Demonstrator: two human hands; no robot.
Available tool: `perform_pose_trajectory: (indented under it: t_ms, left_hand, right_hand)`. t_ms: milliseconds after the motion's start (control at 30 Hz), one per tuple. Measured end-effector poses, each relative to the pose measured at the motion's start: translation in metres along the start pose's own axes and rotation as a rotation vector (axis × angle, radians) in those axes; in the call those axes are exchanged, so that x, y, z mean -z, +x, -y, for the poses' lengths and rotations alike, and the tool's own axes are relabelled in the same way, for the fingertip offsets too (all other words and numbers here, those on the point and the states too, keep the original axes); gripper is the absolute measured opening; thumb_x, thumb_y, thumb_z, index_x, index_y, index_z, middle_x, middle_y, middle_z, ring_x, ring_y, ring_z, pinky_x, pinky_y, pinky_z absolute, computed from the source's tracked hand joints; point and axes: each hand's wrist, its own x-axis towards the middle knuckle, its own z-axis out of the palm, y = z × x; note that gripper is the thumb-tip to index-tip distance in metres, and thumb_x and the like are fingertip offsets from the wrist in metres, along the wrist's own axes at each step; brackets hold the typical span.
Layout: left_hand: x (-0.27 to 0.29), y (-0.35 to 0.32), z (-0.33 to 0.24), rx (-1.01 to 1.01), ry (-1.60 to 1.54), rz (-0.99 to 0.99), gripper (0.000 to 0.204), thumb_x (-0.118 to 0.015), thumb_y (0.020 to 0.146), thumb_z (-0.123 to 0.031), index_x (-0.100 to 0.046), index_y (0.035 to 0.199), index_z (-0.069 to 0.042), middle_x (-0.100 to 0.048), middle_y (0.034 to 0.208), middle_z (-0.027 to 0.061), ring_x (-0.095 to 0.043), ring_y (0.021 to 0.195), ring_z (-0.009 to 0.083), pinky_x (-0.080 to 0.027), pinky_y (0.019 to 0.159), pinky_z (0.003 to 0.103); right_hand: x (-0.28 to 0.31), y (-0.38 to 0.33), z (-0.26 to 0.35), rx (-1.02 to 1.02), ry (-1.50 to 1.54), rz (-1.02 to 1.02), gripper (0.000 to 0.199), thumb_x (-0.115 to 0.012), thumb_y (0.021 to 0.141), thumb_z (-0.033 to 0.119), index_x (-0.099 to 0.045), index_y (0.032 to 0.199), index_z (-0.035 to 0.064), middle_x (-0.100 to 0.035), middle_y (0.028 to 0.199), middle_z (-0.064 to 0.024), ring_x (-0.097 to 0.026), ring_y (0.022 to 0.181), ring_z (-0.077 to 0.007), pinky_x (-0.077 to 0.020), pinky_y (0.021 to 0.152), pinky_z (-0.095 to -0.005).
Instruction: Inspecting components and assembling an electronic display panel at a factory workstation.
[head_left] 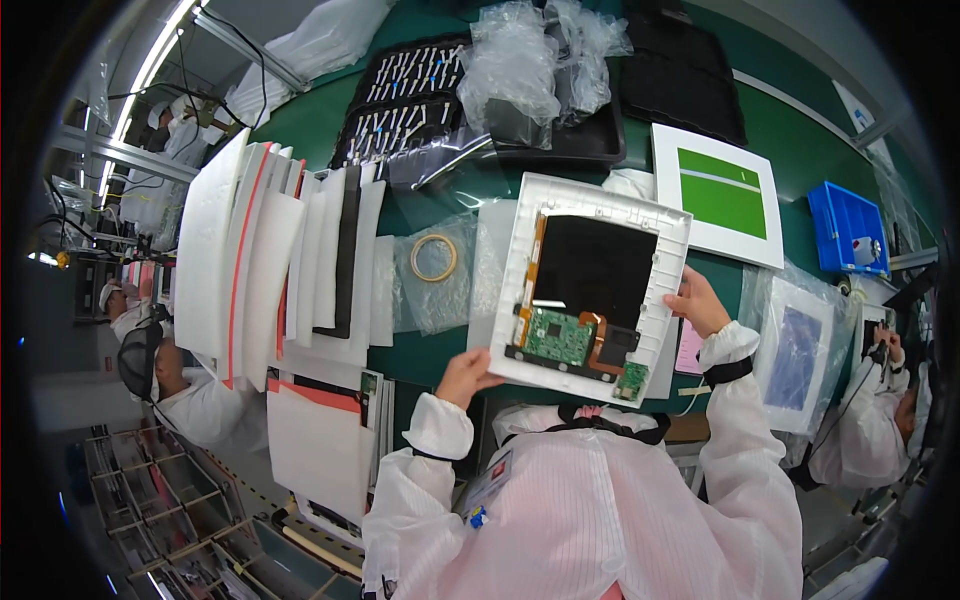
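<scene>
Both my hands hold a white plastic display housing (507, 300), tilted, with its inner side up. Inside it lie a black panel (600, 262), a green circuit board (558, 337) and a smaller green board (631, 380) at the lower right corner, joined by brown flat cables. My left hand (468, 377) pinches the lower left corner. At the right edge, my right hand (697, 303) grips the rim between thumb and fingers. Just left of the housing, a roll of yellowish tape (433, 258) lies on clear plastic wrap.
Foam sheets (220, 260) stand in a row at left. Behind are a black tray of small cables (400, 100) and crumpled clear bags (510, 60). A white frame with a green screen (720, 195), a blue bin (848, 228) and a bagged frame (797, 345) are at right. Co-workers sit on both sides.
</scene>
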Motion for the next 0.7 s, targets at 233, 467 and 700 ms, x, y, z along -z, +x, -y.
perform_pose_trajectory:
  t_ms: [233,467,700]
  left_hand:
    - [-0.003,-0.002,0.025,0.201,0.174,-0.056,0.032,-0.046,0.09,-0.009,-0.048,0.119,0.004,-0.058,0.104,0.0122,-0.061,0.086,0.0204,-0.052,0.075,0.028]
    - [0.001,0.006,0.004,0.237,0.501,-0.034,0.033,-0.054,0.085,-0.011,-0.051,0.114,0.006,-0.061,0.092,0.0123,-0.062,0.074,0.0179,-0.053,0.062,0.026]
    - [-0.042,0.049,-0.171,-0.636,0.262,-0.469,0.012,-0.061,0.078,-0.009,-0.061,0.082,0.002,-0.062,0.067,0.0049,-0.058,0.054,0.0091,-0.045,0.048,0.021]
  right_hand:
    - [-0.008,0.039,-0.043,0.017,-0.219,-0.124,0.054,-0.053,0.077,-0.004,-0.035,0.127,-0.0005,-0.061,0.092,-0.0136,-0.058,0.077,-0.0165,-0.0462,0.064,-0.0269]
    - [-0.01,0.069,-0.071,0.173,-0.541,-0.332,0.05,-0.056,0.074,-0.004,-0.042,0.121,-0.0021,-0.061,0.086,-0.014,-0.059,0.072,-0.0209,-0.0467,0.067,-0.0285]
    - [-0.054,0.03,-0.025,0.278,-0.885,-0.663,0.048,-0.064,0.07,0.001,-0.047,0.114,0.0004,-0.048,0.102,-0.0187,-0.046,0.099,-0.0337,-0.0374,0.088,-0.0365]
